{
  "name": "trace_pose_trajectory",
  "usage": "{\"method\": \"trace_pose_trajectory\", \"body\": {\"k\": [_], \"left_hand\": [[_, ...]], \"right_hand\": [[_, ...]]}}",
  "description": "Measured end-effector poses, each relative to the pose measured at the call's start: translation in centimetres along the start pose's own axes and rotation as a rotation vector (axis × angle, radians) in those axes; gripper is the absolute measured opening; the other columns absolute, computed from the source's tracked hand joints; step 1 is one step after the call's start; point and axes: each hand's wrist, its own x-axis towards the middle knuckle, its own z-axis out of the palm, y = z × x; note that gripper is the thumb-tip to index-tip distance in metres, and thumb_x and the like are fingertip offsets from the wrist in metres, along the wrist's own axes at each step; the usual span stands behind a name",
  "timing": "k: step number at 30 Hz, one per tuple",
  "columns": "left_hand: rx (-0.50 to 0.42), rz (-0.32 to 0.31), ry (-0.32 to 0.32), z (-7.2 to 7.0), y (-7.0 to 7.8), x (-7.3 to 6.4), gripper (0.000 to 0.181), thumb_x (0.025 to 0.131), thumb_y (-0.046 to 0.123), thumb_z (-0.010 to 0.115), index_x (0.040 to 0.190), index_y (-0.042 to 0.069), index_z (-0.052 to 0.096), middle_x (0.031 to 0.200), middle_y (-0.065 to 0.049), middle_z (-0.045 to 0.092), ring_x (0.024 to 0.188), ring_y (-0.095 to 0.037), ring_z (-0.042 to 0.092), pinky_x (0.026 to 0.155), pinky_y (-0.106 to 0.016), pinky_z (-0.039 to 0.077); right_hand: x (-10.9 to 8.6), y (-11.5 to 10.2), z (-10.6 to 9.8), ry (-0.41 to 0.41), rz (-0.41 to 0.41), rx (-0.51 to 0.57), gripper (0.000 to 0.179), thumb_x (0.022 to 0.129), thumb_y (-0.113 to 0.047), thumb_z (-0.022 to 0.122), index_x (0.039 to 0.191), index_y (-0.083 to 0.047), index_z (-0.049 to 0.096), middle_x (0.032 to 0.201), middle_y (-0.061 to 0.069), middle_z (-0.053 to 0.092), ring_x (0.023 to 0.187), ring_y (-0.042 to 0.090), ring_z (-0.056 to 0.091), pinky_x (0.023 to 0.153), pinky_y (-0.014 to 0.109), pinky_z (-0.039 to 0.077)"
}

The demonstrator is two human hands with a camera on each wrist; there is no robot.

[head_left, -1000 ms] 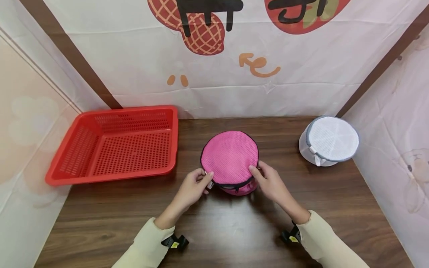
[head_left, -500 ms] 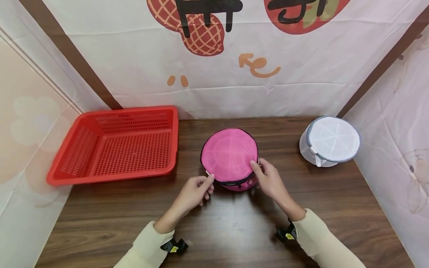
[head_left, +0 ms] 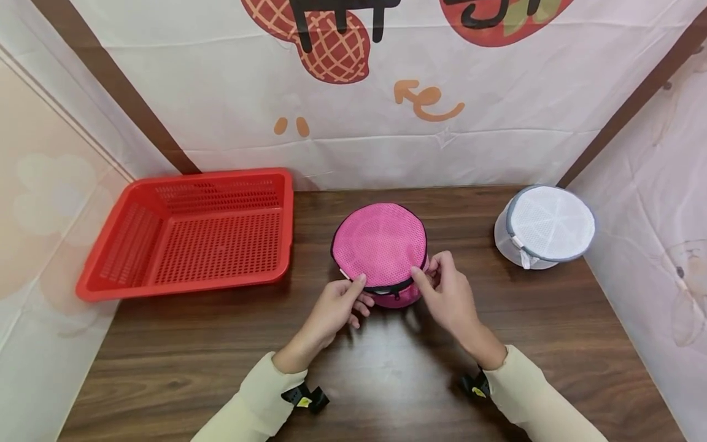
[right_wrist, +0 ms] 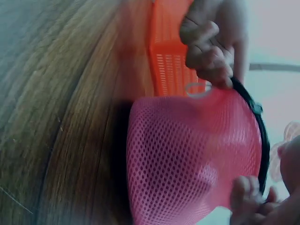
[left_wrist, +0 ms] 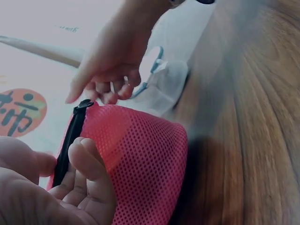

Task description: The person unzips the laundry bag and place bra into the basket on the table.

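A round pink mesh laundry bag (head_left: 381,245) with a black zipper (head_left: 386,287) round its top stands at the middle of the table. My left hand (head_left: 334,307) pinches the front-left of its rim between thumb and fingers, just right of a small white tag. At the right front of the rim my right hand (head_left: 450,301) holds the black edge, thumb on top. Between the hands, the zipper pull (right_wrist: 256,108) shows in the right wrist view. Pink mesh sides (left_wrist: 145,154) bulge below the zipper in the left wrist view.
To the left stands a red plastic basket (head_left: 289,245) with slotted walls. A white mesh laundry bag (head_left: 552,224) with a grey edge stands at the right, near the side curtain. Behind the wooden table (head_left: 364,393) hangs a printed cloth (head_left: 221,98).
My left hand has slid right along the rim, away from the white tag. The zipper pull has shifted slightly right. My right hand keeps its place at the right front edge.
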Motion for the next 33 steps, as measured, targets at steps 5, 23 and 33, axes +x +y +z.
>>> {"method": "trace_pose_trajectory", "body": {"k": [5, 23, 33], "left_hand": [[-0.024, 0.012, -0.011, 0.4, 0.5, 0.2, 0.045, 0.109, 0.032, 0.05, 0.096, -0.008, 0.065, 0.083, -0.015, 0.069, 0.063, -0.013, 0.061, 0.045, -0.023, 0.048], [-0.087, 0.092, 0.01, 1.9, 1.1, 0.4, 0.027, 0.105, 0.02, 0.059, 0.097, -0.005, 0.063, 0.077, -0.007, 0.066, 0.062, -0.015, 0.061, 0.043, -0.024, 0.05], [-0.099, 0.057, -0.036, 1.9, 1.1, -0.1, 0.042, 0.109, 0.027, 0.05, 0.1, -0.011, 0.064, 0.078, -0.006, 0.068, 0.062, -0.012, 0.062, 0.045, -0.025, 0.051]], "right_hand": [[-0.9, -1.0, 0.1, 0.036, -0.224, -0.191, 0.033, 0.087, -0.03, 0.082, 0.069, -0.02, 0.056, 0.058, -0.011, 0.046, 0.052, 0.003, 0.041, 0.046, 0.023, 0.035], [-1.1, -2.6, 0.4, 0.01, -0.324, -0.269, 0.025, 0.082, -0.012, 0.072, 0.066, -0.019, 0.053, 0.057, -0.009, 0.044, 0.049, 0.003, 0.037, 0.042, 0.022, 0.031], [-1.3, -2.8, 0.5, -0.001, -0.365, -0.289, 0.025, 0.081, -0.012, 0.07, 0.066, -0.019, 0.051, 0.056, -0.008, 0.044, 0.049, 0.004, 0.036, 0.041, 0.022, 0.029]]}}
